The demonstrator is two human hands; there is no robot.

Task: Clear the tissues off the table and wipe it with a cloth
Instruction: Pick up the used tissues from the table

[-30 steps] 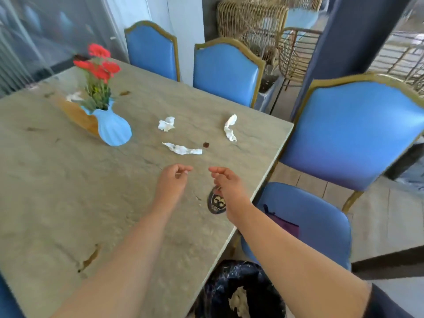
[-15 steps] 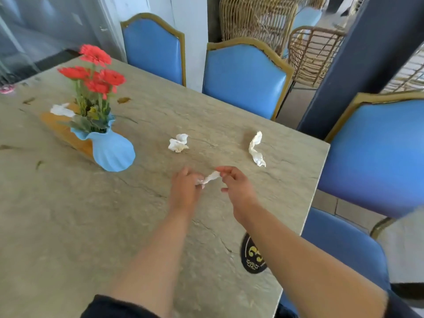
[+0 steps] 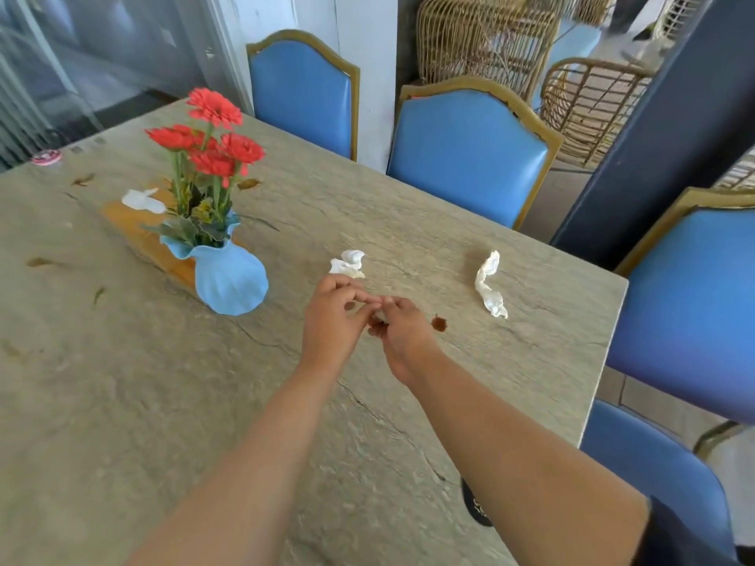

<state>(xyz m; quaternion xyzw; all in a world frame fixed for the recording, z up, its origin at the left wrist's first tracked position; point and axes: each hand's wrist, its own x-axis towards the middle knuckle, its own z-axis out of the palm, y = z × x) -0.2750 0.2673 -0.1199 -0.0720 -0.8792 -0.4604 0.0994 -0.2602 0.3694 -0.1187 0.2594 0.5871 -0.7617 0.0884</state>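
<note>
My left hand [image 3: 333,320] and my right hand [image 3: 404,337] meet fingertip to fingertip just above the middle of the stone table [image 3: 122,402]. They pinch a small tissue between them; only a pale scrap [image 3: 380,318] shows. A crumpled white tissue [image 3: 348,264] lies just beyond my left hand. A twisted white tissue [image 3: 488,285] lies to the right, near the table's far right corner. Another white tissue [image 3: 143,200] rests on a wooden board behind the flowers. No cloth is in sight.
A blue vase [image 3: 228,277] with red flowers stands left of my hands on the wooden board [image 3: 122,222]. A brown stain [image 3: 439,322] marks the table right of my right hand. Blue chairs [image 3: 470,153] line the far and right sides. A black round tag [image 3: 474,508] sits at the near edge.
Both hands reached forward to the flat tissue in the middle, lifted it and bunched it up between their fingers. The view moved closer over the table.
</note>
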